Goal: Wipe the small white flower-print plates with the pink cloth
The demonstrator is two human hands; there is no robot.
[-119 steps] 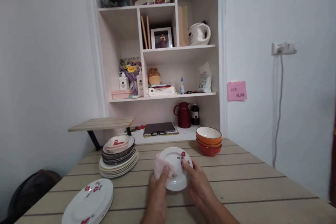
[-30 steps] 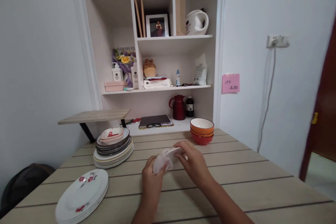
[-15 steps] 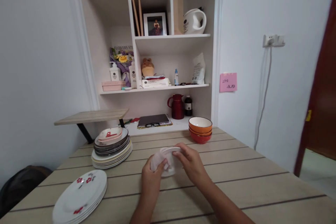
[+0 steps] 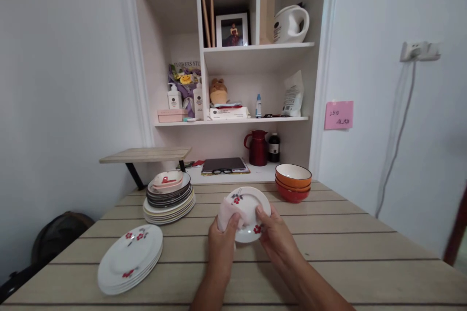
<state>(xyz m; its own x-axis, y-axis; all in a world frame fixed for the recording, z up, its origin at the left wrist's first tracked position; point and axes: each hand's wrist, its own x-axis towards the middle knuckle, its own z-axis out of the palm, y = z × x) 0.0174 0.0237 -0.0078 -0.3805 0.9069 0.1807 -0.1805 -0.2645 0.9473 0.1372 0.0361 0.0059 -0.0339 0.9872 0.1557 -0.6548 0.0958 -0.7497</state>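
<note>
A small white plate (image 4: pixel 251 202) with red flowers is held up over the table, its decorated face turned toward me. My right hand (image 4: pixel 275 231) grips its right edge, thumb on the face and fingers behind. At the left edge, my left hand (image 4: pixel 223 238) presses a pale pink cloth or tissue (image 4: pixel 226 211) against the plate, thumb in front. The left fingers behind the plate are hidden. To the left lies a stack of larger white plates (image 4: pixel 127 260) with matching red flowers.
Behind that stack stands a taller pile of plates (image 4: pixel 170 206) topped by small dishes (image 4: pixel 168 180). Orange and red bowls (image 4: pixel 294 183) are stacked at the back right of the wooden table (image 4: pixel 328 252). A small raised shelf (image 4: pixel 146 154) stands at the back left; a red jug (image 4: pixel 258 148) is behind.
The small plate has turned from nearly edge-on to face me, showing its red flowers. Both hands still hold it, with the cloth at its left side. The camera view has shifted left.
</note>
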